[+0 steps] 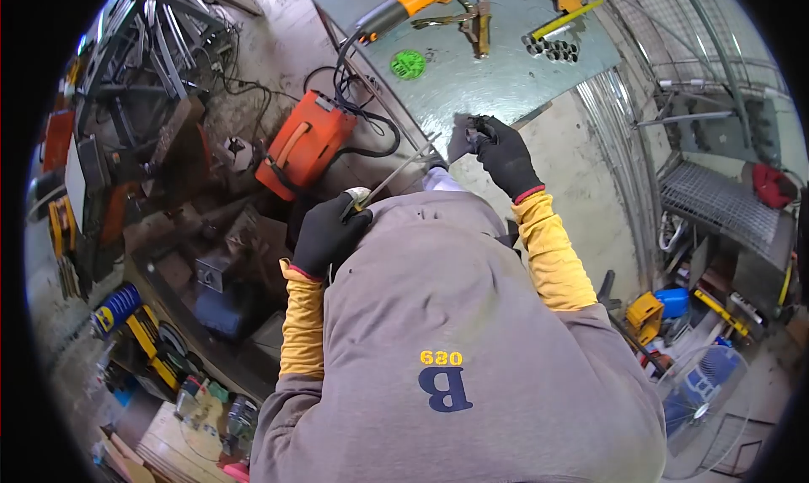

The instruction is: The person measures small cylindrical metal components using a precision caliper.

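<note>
My left hand (329, 234), in a black glove, is closed at the left side of my grey shirt. It grips a tool with a long thin metal rod (396, 176) that slants up toward the table corner. My right hand (507, 161), also gloved in black, is over the near edge of the metal-topped table (522, 87). Its fingers are bent together around a small dark piece (475, 134); I cannot tell what that piece is. A round green disc (408, 64) lies on the tabletop beyond both hands.
Farther back on the table are an orange-yellow power tool (409, 7), locking pliers (472, 24), a yellow stick (569, 19) and several short metal tubes (556, 50). An orange machine (305, 144) with black cables stands left of the table. A fan (704, 399) is at lower right.
</note>
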Motion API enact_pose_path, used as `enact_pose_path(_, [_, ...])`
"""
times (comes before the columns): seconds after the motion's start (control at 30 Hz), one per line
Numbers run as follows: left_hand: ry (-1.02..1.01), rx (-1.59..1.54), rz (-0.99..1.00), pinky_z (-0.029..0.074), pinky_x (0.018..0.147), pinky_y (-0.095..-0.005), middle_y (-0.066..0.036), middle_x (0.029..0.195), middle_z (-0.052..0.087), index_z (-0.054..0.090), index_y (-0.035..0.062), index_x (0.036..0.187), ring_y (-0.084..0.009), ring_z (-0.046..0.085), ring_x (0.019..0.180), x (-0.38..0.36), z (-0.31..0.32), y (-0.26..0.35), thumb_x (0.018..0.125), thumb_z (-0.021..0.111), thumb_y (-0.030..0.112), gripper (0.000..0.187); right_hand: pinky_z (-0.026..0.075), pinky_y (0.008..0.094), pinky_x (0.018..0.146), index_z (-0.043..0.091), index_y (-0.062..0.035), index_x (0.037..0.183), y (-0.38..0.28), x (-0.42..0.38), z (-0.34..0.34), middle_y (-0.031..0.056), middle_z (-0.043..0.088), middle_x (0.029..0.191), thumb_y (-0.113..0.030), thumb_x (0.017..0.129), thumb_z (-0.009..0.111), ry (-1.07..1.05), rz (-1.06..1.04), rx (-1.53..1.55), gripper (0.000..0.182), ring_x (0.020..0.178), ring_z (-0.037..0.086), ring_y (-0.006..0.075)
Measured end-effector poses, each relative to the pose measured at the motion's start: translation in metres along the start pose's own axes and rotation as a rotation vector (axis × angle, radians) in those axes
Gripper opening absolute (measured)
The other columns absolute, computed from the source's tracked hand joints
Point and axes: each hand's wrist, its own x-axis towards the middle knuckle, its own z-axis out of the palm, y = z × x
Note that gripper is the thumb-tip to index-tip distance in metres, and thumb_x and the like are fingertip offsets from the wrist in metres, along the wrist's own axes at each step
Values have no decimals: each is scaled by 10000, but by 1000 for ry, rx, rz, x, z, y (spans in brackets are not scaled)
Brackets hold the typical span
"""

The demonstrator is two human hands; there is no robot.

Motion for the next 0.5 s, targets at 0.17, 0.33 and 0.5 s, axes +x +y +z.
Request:
enact_pose_path(0.17, [-10,24,31,582,862,-428,-203,1103,758,707,58,1298,-376,739,994,-16,11,-18,938,716,308,438,526,299,629,714,-39,1262,11,8,21,87,771,968,-41,967,597,31,-166,-52,318,708,663,127])
enact_pose_path(0.33, [57,-81,40,574,792,-468,-204,995,755,724,57,1233,-397,732,901,-17,29,-32,953,721,330,392,544,303,641,724,-25,1240,0,3,37,82,774,979,-40,952,604,51,-110,-79,313,723,666,124])
enact_pose_path(0.5, [125,-87,172,556,741,-487,-200,917,743,723,55,1207,-398,721,854,-12,41,-41,956,725,349,387,521,287,657,742,-28,1219,-1,-2,46,77,758,949,-65,940,638,60,-101,-115,300,723,651,126])
